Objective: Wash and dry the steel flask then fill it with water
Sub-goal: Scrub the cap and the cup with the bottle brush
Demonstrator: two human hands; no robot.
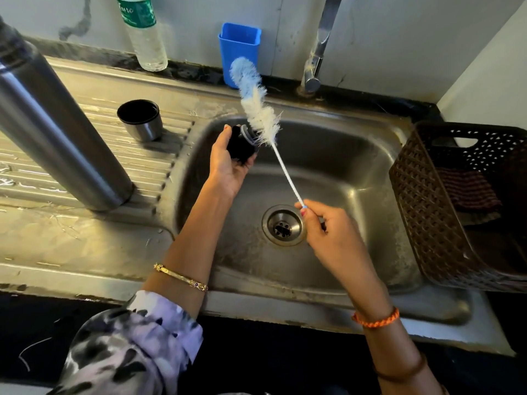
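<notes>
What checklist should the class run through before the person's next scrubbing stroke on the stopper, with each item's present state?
1. Left hand grips the black stopper: ok.
2. Right hand pinches the bottle brush by its handle end: ok.
3. Bristles touch the stopper's rim: ok.
4. Work held over the sink: ok.
5. Tap running: not ok, no stream visible.
6. Steel flask standing upright on the drainboard: ok.
</notes>
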